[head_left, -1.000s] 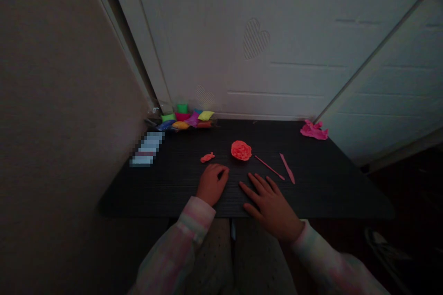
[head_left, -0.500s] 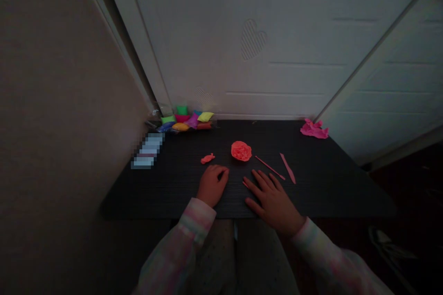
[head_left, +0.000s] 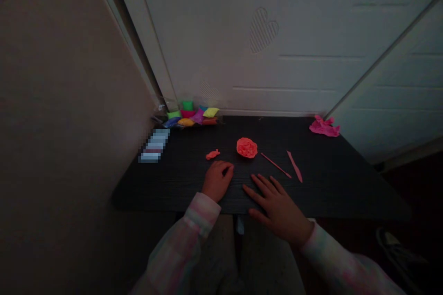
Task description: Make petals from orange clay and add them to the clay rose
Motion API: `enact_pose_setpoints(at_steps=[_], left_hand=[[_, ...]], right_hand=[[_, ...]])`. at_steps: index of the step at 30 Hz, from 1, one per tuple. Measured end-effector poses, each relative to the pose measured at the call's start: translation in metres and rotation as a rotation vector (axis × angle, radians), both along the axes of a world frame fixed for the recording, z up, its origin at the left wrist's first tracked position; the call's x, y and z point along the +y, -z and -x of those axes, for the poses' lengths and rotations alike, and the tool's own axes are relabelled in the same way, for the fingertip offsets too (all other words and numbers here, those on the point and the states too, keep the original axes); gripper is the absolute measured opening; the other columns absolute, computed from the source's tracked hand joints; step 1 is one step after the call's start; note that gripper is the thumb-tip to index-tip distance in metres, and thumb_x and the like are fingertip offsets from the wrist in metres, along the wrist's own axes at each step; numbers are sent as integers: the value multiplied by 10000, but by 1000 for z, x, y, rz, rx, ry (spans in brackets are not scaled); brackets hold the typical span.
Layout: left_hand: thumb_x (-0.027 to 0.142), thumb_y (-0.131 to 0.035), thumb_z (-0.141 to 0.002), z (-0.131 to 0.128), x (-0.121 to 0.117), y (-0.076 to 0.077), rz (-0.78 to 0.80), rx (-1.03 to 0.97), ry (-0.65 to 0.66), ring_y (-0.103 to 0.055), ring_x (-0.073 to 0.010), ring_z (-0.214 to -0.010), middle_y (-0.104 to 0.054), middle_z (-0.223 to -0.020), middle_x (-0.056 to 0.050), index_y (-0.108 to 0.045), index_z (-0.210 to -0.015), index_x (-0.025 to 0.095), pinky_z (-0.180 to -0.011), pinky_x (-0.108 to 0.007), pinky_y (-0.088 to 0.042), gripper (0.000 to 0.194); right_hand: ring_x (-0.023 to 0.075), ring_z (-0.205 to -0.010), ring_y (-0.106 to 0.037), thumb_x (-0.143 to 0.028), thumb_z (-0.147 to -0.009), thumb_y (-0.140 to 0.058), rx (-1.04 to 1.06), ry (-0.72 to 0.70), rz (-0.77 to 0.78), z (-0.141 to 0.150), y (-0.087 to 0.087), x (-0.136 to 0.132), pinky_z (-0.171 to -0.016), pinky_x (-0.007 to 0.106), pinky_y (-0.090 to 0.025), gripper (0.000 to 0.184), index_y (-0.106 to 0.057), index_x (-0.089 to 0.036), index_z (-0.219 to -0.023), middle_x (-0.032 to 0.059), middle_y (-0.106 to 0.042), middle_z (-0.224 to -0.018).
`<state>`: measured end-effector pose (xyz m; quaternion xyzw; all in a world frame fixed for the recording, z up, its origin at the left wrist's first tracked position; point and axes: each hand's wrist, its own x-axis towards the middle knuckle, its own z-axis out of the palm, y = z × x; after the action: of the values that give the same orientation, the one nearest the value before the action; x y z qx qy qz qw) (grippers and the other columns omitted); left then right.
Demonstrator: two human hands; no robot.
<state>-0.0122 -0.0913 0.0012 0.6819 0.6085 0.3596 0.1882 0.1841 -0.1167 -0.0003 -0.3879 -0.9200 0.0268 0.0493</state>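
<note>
On the dark table, my left hand rests on its side with fingers curled; what it holds, if anything, is hidden. My right hand lies palm down near the front edge, fingers spread and stretched out. Whatever is under its palm does not show. Beyond the hands sits an orange ruffled clay flower. A small orange clay lump lies just past my left hand. Past my right fingertips are a thin pink modelling stick and a pink plastic clay knife.
Several coloured clay packets in clear wrap lie at the back left, with a blurred-out pale item in front. Crumpled pink material sits at the back right corner. A white door panel rises behind the table.
The view has shifted slightly. A small orange bit that showed at my right index fingertip is now out of sight. My right hand has slid a little toward me; my left keeps its pose.
</note>
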Motion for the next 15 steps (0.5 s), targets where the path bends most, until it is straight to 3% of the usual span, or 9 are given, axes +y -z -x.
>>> enact_pose_setpoints(at_steps=[6, 11, 15], left_hand=[[192, -471, -804, 0, 0, 0, -2, -3, 1, -582, -166, -817, -653, -806, -47, -626, -768, 165, -783, -323, -458, 162], [186, -475, -798, 0, 0, -2, 3, -13, -2, -585, -165, -791, -654, -783, -43, -628, -753, 164, -761, -318, -462, 161], [192, -477, -798, 0, 1, -1, 16, -26, -8, -584, -159, -810, -655, -805, -35, -629, -760, 174, -782, -311, -454, 157]], right_hand=[[268, -1264, -296, -444, -853, -375, 34, 75, -6, 1, 0, 12, -999, 468, -252, 466, -413, -247, -1273, 138, -356, -1362], [274, -1213, -373, -458, -771, -517, 195, 105, 39, 2, 1, 17, -986, 483, -288, 531, -454, -214, -1238, 114, -452, -1297], [252, -1124, -463, -349, -770, -553, 319, 157, 50, 9, 4, 21, -949, 453, -345, 348, -584, -177, -1071, 103, -548, -1188]])
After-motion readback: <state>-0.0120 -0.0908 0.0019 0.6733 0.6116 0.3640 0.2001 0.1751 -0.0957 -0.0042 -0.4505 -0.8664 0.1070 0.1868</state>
